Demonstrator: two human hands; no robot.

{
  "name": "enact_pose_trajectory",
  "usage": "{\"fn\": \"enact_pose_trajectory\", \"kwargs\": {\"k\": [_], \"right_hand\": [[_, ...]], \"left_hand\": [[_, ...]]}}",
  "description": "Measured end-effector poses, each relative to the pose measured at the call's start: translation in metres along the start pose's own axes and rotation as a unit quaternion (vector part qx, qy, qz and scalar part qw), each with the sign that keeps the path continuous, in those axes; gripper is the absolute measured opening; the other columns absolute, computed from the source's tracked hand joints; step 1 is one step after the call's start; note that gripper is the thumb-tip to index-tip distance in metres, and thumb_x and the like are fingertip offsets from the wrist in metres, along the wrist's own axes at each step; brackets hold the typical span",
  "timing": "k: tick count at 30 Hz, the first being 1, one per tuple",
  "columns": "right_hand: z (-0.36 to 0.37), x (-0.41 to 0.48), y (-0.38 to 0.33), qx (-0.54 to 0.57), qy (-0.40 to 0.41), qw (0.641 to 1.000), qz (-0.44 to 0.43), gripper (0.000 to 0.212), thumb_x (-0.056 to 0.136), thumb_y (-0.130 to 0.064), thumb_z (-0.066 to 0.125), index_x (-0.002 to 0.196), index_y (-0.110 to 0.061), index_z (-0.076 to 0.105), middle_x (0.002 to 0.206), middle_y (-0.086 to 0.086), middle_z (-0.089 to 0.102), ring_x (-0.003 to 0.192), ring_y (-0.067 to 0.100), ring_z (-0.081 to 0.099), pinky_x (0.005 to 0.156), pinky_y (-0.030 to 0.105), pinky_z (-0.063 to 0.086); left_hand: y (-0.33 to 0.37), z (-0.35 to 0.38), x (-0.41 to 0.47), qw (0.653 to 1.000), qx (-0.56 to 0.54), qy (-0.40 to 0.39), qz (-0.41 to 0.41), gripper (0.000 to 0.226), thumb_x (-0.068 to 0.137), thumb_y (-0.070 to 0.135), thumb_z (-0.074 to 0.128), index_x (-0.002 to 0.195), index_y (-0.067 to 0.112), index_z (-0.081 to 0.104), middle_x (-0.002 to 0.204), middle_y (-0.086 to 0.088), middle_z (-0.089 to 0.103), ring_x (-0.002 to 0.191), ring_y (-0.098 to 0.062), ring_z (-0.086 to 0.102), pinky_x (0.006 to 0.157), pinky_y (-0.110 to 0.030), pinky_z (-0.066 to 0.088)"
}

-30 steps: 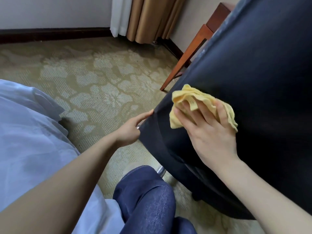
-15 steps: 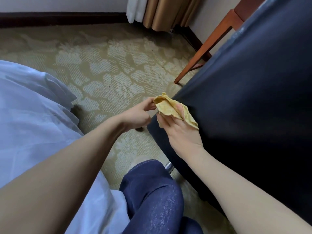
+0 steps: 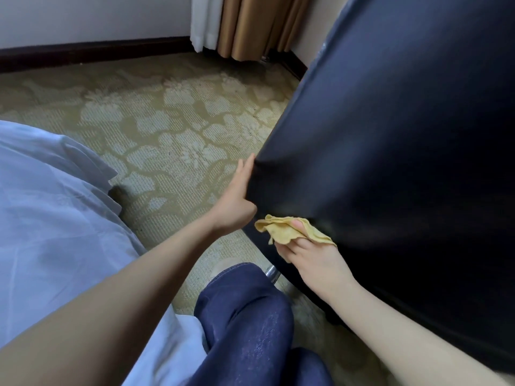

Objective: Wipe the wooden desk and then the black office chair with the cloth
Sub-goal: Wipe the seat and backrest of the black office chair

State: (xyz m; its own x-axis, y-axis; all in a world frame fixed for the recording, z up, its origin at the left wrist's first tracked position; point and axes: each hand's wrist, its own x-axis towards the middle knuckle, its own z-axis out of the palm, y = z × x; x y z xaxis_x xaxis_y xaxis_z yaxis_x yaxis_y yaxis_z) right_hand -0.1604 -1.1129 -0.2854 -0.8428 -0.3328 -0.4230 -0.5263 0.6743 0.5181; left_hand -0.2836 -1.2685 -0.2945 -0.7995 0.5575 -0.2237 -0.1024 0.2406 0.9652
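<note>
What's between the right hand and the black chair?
The yellow cloth: the right hand grips it, bunched over the fingers, against the lower part of the black chair. The head view shows this.

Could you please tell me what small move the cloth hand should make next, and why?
Probably sweep the yellow cloth up across the black chair: the right hand holds it low near the bottom edge, the left hand braces the side, and broad surface lies above.

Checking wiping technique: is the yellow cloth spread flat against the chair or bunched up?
Bunched up. The yellow cloth sits crumpled in folds in the right hand, low against the black chair.
</note>
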Motion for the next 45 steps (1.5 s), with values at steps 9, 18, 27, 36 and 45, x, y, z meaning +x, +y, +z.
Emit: {"fn": "enact_pose_trajectory", "kwargs": {"k": [9,18,27,36,45], "right_hand": [[-0.021,-0.089,0.030,-0.029,0.048,0.993,0.104,0.056,0.084,-0.001,0.023,0.126,-0.009,0.059,0.125,0.004,0.062,0.112,0.016,0.062,0.114,0.032,0.016],[-0.087,-0.052,0.057,-0.015,0.156,0.965,0.212,0.059,0.085,-0.005,0.025,0.137,-0.019,0.050,0.141,-0.002,0.049,0.124,0.020,0.047,0.115,0.038,0.016],[-0.065,0.052,0.044,-0.018,0.062,0.995,0.074,0.058,0.091,-0.008,0.010,0.150,-0.003,0.007,0.158,0.012,0.005,0.146,0.028,0.002,0.116,0.038,-0.004],[-0.022,0.125,0.007,-0.010,-0.008,0.999,0.046,0.050,0.102,-0.024,0.028,0.147,-0.006,0.020,0.154,0.006,0.021,0.144,0.023,0.014,0.117,0.035,0.005],[0.032,0.106,-0.028,-0.056,-0.087,0.993,-0.054,0.049,0.102,-0.025,0.031,0.146,-0.005,0.027,0.155,0.007,0.020,0.144,0.025,0.012,0.117,0.038,0.003]], "left_hand": [[0.030,-0.001,-0.011,0.996,0.012,0.038,0.079,0.100,0.071,-0.019,0.038,0.152,0.033,0.010,0.150,0.022,0.021,0.139,0.000,0.019,0.114,-0.031,0.030],[0.035,-0.025,0.001,0.997,-0.045,-0.019,0.060,0.094,0.064,-0.034,0.020,0.144,0.014,0.033,0.144,0.005,0.039,0.132,-0.002,0.035,0.102,-0.007,0.034],[0.048,-0.051,0.020,0.996,-0.068,-0.042,0.039,0.083,0.064,-0.033,0.016,0.124,0.013,0.051,0.120,-0.004,0.059,0.105,-0.006,0.059,0.078,-0.012,0.050],[0.047,-0.059,0.036,0.998,-0.029,-0.030,0.036,0.079,0.061,-0.027,0.024,0.112,0.023,0.058,0.115,0.010,0.062,0.094,0.020,0.054,0.073,-0.030,0.041],[0.043,-0.046,0.027,0.998,0.017,-0.039,0.050,0.081,0.068,-0.022,0.024,0.132,0.024,0.044,0.138,0.012,0.047,0.125,-0.001,0.040,0.093,-0.017,0.039]]}}
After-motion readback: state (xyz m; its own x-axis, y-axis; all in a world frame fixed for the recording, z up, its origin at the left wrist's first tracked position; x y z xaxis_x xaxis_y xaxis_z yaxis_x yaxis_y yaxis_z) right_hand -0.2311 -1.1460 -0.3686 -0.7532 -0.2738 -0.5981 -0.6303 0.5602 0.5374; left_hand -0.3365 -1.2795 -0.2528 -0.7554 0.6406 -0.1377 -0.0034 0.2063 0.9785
